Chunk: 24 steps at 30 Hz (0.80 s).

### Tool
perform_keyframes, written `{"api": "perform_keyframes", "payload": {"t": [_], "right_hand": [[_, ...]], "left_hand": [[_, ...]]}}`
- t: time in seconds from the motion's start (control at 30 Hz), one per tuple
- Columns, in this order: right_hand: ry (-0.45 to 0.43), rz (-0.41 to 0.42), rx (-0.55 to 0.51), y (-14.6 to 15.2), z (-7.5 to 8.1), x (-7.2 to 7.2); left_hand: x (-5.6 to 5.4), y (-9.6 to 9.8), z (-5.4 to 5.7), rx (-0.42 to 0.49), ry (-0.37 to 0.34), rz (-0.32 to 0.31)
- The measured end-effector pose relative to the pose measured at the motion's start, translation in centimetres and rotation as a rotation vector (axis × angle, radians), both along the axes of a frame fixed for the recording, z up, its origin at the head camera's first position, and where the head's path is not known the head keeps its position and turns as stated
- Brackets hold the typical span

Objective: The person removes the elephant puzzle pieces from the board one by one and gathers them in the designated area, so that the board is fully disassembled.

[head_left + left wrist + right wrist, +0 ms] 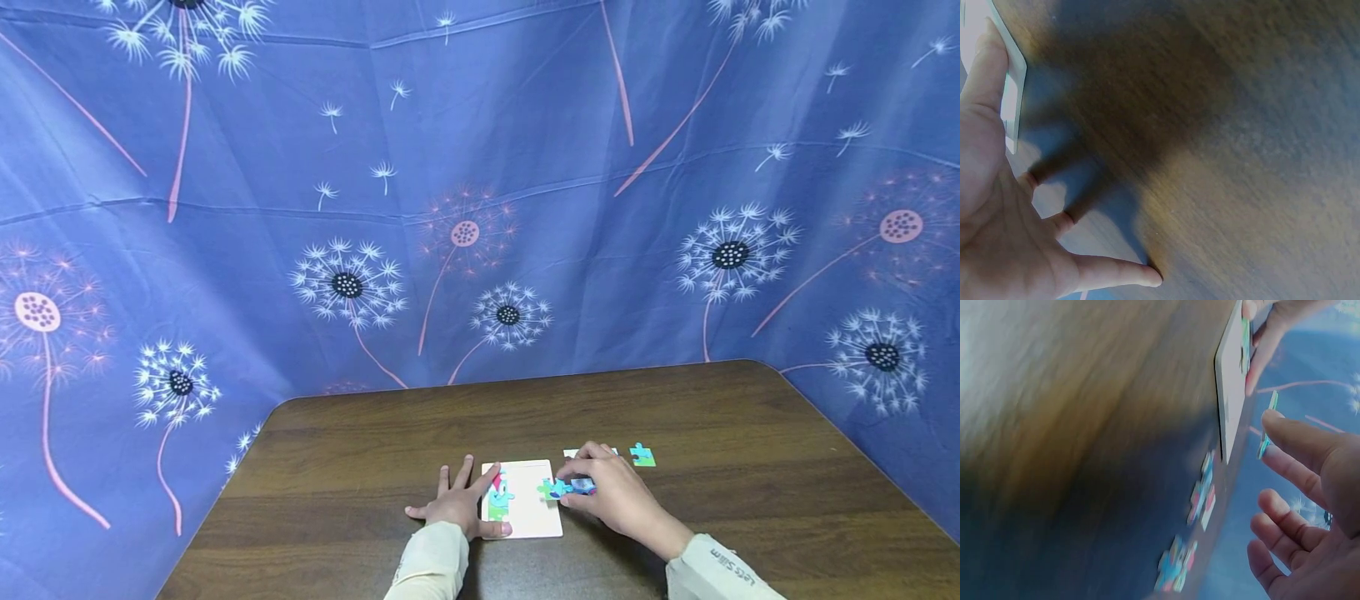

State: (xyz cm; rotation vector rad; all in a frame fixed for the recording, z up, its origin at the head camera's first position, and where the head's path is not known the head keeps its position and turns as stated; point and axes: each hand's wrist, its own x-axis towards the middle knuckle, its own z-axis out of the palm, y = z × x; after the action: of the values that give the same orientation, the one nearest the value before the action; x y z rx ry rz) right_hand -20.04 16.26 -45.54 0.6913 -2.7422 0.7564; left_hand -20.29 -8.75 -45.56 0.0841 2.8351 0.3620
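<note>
A flat white puzzle board [534,521] lies on the table, with colourful puzzle pieces [498,510] in red, blue and green along its left side. My left hand [453,504] rests at the board's left edge with fingers spread; its thumb and index finger reach onto the board. My right hand [618,496] pinches a small green and blue puzzle piece [1266,439] between thumb and index fingertips, over the board's right side. The other fingers of that hand are loosely bent. A blue and purple piece [583,486] shows beneath the right fingers.
Right of the board, another blue and green piece [642,455] lies on the brown wooden table [360,450]. A further light-coloured piece [570,453] is partly hidden behind the right hand. A blue dandelion-print cloth [420,317] hangs behind the table.
</note>
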Motion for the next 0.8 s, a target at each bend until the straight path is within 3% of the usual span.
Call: {"api": "perform_keyframes", "payload": {"t": [0.13, 0.33, 0.67, 0.8], "right_hand": [[0.027, -0.017, 0.017, 1.0, 0.1, -0.2], [-0.017, -0.061, 0.013, 2.4, 0.2, 0.0], [0.024, -0.094, 0.033, 4.6, 0.2, 0.2], [-0.014, -0.112, 0.033, 5.6, 0.2, 0.2]], "left_hand": [[0.2, 0.0, 0.3, -0.006, 0.000, -0.004], [0.1, 0.0, 0.2, -0.022, -0.003, -0.013], [0.1, 0.0, 0.2, 0.031, -0.010, 0.005], [0.1, 0.0, 0.2, 0.033, -0.004, 0.003]]}}
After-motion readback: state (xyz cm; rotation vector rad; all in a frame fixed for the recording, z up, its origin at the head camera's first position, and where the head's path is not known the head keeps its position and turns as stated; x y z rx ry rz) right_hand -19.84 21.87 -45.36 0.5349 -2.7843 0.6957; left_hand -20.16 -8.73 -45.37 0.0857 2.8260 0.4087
